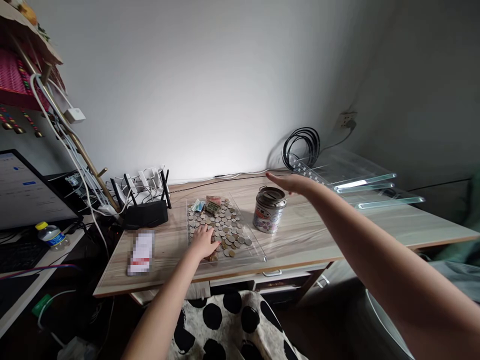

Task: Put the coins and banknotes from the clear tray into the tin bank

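A clear tray [252, 256] lies on the wooden desk [318, 235], covered with several coins [225, 222] and a few folded banknotes [210, 205] at its far end. My left hand [203, 241] rests flat on the coins at the tray's near left, fingers spread. To the tray's right stands a printed metal tin [268, 210] with a slotted lid. My right hand [288, 183] hovers above and just behind the tin, fingers stretched out and holding nothing.
A black router [144, 210] with antennas and a tangle of white cables stand at the desk's back left. A blurred card [141, 252] lies left of the tray. Clear acrylic shelves [348, 177] and a coiled black cable [300, 145] sit at the back right. A laptop [26, 192] and bottle [52, 235] are far left.
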A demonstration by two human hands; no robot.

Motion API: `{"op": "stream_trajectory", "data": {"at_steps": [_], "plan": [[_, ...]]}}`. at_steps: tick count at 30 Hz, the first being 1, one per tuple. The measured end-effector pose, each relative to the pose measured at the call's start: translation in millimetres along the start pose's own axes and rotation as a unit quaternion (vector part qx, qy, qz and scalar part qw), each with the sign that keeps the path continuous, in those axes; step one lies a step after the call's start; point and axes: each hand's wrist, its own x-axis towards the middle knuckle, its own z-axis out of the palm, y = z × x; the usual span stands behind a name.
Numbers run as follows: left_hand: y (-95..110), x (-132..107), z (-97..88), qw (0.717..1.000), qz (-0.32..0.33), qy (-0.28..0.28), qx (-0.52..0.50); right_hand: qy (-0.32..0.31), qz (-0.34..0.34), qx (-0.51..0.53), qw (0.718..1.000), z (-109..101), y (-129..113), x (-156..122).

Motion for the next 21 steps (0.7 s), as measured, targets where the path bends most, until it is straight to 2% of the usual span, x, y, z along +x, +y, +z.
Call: {"op": "stream_trajectory", "data": {"at_steps": [3,5,10,17,19,21], "plan": [[-0.3,0.7,0.5,1.0,0.002,0.006,0.0,-0.078,-0.155,0.131,0.976,-0.8,13.8,-22.8],[-0.4,1.5,0.8,1.0,0.003,0.007,0.001,-0.064,-0.2,0.171,0.963,12.3,15.7,-37.6],[-0.3,2.0,0.0,1.0,0.003,0.008,-0.001,0.111,-0.174,0.114,0.972,46.1,1.0,-52.8],[1.3,-2.9,-1.6,1.0,0.012,0.019,-0.002,0.158,-0.16,0.088,0.97,49.1,3.6,-61.2],[2.1,-2.8,-1.7,0.999,0.008,0.039,-0.018,0.212,-0.164,0.09,0.959,55.3,-4.2,-72.6],[3.0,-1.8,-2.4,0.997,-0.013,0.069,-0.044,0.273,-0.183,0.101,0.939,71.1,-24.9,-84.6]]}}
